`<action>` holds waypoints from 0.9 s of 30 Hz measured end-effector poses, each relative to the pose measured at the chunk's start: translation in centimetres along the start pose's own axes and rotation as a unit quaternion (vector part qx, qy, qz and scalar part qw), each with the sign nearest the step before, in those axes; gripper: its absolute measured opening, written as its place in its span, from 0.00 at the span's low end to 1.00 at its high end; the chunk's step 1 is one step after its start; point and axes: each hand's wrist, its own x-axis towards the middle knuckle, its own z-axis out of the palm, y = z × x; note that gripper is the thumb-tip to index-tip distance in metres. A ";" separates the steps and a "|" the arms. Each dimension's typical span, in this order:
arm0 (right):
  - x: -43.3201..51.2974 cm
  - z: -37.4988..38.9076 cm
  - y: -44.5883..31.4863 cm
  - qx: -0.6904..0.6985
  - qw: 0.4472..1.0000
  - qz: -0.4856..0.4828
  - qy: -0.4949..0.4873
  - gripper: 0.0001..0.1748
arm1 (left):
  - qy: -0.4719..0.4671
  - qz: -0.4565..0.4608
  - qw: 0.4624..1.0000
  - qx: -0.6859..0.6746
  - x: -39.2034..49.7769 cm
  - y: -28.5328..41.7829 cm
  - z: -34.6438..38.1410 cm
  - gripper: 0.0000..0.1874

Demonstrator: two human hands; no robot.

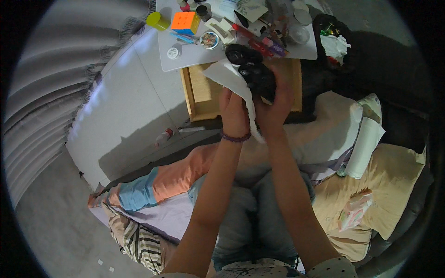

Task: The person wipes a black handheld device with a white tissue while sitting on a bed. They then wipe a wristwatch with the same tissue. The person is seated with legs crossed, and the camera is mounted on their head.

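My left hand (235,113) grips a torn sheet of white paper towel (231,76), which hangs down between my wrists. My right hand (276,107) holds a glossy black object (257,78) with rounded lobes; its exact kind is not clear. The paper lies against the left side of this object. Both hands are raised in front of an open wooden drawer (203,93), just below the near edge of a white table (205,59). The fingertips of both hands are largely hidden.
On the table stand a Rubik's cube (183,21), a yellow-green cup (157,21) and a round tin (209,40). A black-lined bin (333,52) stands right of it. A paper towel roll (365,149) and tissue pack (356,210) lie by a tan cushion (394,180). A bottle (163,137) lies at left.
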 end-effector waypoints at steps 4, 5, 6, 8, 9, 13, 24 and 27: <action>0.1 -0.5 0.1 -0.051 0.998 -0.028 -0.038 0.40 | 0.001 0.097 0.964 0.247 0.6 1.0 -0.2 0.14; 0.3 -0.7 0.0 -0.065 0.996 -0.034 -0.048 0.40 | 0.031 0.013 0.992 0.124 0.7 1.5 0.0 0.14; 0.5 -0.8 -0.3 -0.075 0.995 -0.040 -0.059 0.40 | 0.062 -0.069 0.996 0.000 0.6 2.4 0.1 0.13; 0.7 -1.1 -0.6 -0.094 0.992 -0.031 -0.083 0.39 | -0.041 0.099 0.901 0.421 0.5 3.5 -1.9 0.13; 0.7 -1.3 -0.7 -0.103 0.990 -0.026 -0.094 0.39 | -0.049 0.089 0.897 0.431 0.5 3.9 -2.0 0.13; 1.2 -1.0 -0.4 -0.040 0.985 -0.034 -0.165 0.40 | 0.018 -0.129 0.991 0.033 1.1 4.5 -2.4 0.13; 0.6 -0.4 -0.2 -0.024 0.979 0.023 -0.199 0.37 | 0.078 -0.010 0.987 0.142 1.4 2.9 -1.8 0.14; 0.5 -0.3 -0.3 -0.043 0.979 0.025 -0.195 0.37 | 0.070 -0.016 0.995 0.065 1.2 2.9 -1.6 0.15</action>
